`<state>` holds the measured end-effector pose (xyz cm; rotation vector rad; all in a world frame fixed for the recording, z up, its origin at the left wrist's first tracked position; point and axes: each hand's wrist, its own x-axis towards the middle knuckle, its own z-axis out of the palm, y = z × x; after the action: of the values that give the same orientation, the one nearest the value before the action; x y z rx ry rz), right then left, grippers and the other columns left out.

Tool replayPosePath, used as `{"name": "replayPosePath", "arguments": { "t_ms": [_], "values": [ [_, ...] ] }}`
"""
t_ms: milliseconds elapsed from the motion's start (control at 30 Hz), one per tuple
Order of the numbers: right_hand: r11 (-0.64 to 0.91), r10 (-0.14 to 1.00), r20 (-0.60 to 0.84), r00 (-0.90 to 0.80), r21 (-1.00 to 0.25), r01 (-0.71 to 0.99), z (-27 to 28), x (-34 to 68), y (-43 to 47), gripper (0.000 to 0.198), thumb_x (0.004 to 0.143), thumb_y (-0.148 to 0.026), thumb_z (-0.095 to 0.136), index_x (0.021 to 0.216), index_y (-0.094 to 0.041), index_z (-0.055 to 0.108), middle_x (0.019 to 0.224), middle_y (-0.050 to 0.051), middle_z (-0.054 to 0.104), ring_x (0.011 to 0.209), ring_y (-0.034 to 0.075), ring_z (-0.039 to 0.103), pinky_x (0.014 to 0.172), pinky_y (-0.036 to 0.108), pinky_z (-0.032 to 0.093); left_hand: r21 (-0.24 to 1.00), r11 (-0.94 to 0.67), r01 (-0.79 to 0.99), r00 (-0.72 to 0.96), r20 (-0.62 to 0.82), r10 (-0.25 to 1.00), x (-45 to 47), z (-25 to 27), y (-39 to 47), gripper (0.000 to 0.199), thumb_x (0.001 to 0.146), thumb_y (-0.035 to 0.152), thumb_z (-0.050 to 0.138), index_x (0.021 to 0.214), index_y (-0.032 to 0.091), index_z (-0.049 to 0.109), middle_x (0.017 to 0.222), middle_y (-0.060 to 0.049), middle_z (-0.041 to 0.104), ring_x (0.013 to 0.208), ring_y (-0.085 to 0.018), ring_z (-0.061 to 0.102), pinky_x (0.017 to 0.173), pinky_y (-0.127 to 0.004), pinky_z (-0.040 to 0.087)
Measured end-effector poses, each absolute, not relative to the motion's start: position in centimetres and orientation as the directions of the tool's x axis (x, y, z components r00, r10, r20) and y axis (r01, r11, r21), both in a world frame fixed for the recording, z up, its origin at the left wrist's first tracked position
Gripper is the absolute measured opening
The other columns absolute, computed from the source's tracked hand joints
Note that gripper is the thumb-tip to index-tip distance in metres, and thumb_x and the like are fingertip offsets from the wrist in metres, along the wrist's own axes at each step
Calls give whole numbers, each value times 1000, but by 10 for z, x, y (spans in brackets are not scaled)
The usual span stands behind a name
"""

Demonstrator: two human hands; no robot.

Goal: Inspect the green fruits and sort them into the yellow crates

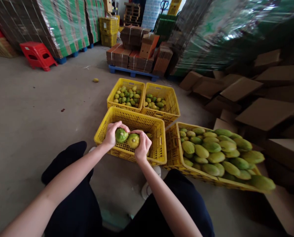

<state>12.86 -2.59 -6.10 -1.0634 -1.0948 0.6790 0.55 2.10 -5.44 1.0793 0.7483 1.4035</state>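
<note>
My left hand (111,134) is wrapped round a green papaya (121,135), its stem end facing me. Beside it, my right hand (142,144) grips a yellower papaya (133,141). The two fruits are side by side, close together, over the near yellow crate (159,131). A few more fruits show at that crate's right side, partly hidden behind my right hand. To the right, another yellow crate (173,154) is heaped with green and yellow papayas (212,146).
Two yellow crates (113,90) with papayas stand just beyond. Loose cardboard boxes (267,113) lie at the right. A single yellow fruit (95,80) is on the floor. Further back are a red stool (38,55), a blue pallet (132,73) of flattened cartons and wrapped stacks (65,23).
</note>
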Motion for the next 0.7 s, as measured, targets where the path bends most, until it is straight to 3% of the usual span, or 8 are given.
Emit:
{"name": "replayPosePath", "arguments": {
  "t_ms": [233, 400, 700],
  "values": [
    [301, 890, 278, 362, -954, -7, -61, 126, -24, 41, 92, -42, 44, 67, -21, 69, 72, 2, 71, 70, 18, 63, 71, 31, 48, 771, 269, -577, 98, -261, 960, 15, -51, 25, 33, 76, 32, 52, 48, 18, 63, 54, -5, 65, 55, -16, 63, 66, -29, 51],
    [217, 904, 166, 395, -972, -88, -63, 123, -22, 41, 89, -45, 47, 63, -20, 67, 68, 2, 70, 67, 18, 61, 69, 30, 48, 719, 387, -577, 127, -389, 913, 15, -56, 28, 31, 74, 30, 50, 48, 17, 63, 52, -5, 64, 51, -16, 61, 57, -27, 48],
    [149, 908, 89, 410, -982, -117, -67, 122, -19, 43, 85, -51, 47, 60, -20, 64, 66, 3, 70, 66, 18, 62, 69, 31, 49, 590, 481, -648, 151, -519, 841, 14, -52, 27, 28, 76, 24, 50, 51, 16, 62, 51, -5, 62, 47, -15, 60, 52, -25, 47]
  ]
}}
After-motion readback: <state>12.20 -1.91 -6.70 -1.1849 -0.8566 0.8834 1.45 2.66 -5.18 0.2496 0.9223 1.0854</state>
